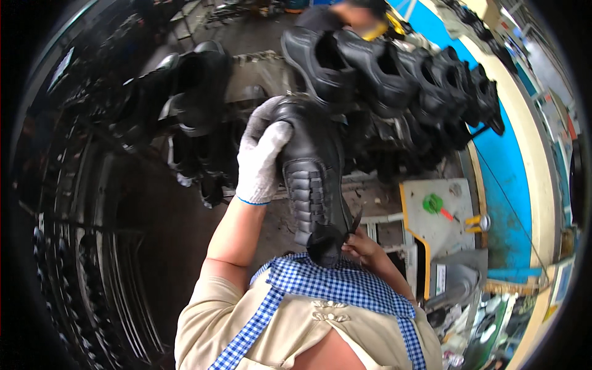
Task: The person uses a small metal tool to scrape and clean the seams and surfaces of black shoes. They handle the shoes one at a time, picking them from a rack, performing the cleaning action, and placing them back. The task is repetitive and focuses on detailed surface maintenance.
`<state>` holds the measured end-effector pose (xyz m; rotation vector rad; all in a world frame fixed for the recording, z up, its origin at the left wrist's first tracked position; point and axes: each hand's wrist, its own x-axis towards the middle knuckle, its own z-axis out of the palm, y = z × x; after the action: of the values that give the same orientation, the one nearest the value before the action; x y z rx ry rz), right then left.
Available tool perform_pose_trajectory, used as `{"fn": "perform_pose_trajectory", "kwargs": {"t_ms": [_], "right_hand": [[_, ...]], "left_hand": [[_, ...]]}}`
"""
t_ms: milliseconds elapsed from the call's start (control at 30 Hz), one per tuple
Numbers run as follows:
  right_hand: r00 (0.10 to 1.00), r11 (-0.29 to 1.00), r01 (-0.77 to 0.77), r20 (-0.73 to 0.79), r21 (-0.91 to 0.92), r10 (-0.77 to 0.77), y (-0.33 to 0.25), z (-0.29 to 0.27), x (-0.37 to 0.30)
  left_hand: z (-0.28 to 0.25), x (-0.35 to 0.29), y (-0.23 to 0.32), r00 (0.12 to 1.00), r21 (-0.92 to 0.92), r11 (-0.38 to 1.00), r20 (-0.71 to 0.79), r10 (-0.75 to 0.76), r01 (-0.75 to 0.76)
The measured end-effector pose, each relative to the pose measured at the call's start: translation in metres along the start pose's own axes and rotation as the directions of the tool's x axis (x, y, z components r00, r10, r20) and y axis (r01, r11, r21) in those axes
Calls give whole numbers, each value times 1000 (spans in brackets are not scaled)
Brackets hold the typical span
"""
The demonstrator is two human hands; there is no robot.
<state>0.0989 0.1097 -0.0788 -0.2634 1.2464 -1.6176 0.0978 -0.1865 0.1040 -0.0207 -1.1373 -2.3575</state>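
A black leather shoe [310, 179] with a woven strip along its upper is held up in front of my chest, its toe pointing away. My left hand [262, 154], in a white knitted glove with a blue cuff edge, is closed around the toe end. Beside the lower end of the shoe, my bare right hand [362, 245] is closed on a thin dark pointed blade [357, 221]. Its handle is hidden in the fingers. Whether the blade touches the shoe, I cannot tell.
Racks of black shoes [382, 68] stand ahead, with more shoes [200, 80] at the left. On the right, a grey worktable [441, 231] carries a green item [433, 202] and a yellow item [478, 223]. Another person [333, 18] is beyond the racks. Metal racking [123, 277] fills the lower left.
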Motion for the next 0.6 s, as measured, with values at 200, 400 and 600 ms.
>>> {"fn": "perform_pose_trajectory", "kwargs": {"t_ms": [200, 400, 600], "right_hand": [[928, 894, 136, 262, 427, -266, -66, 83, 80], [887, 825, 75, 341, 560, -312, -157, 154, 142], [963, 732, 257, -100, 632, -252, -177, 176, 145]], "left_hand": [[-16, 10, 100, 616, 825, 6, 416, 669, -565], [-51, 36, 159, 787, 711, -653, 548, 281, -262], [-35, -13, 158, 768, 681, -529, 635, 84, -506]]}}
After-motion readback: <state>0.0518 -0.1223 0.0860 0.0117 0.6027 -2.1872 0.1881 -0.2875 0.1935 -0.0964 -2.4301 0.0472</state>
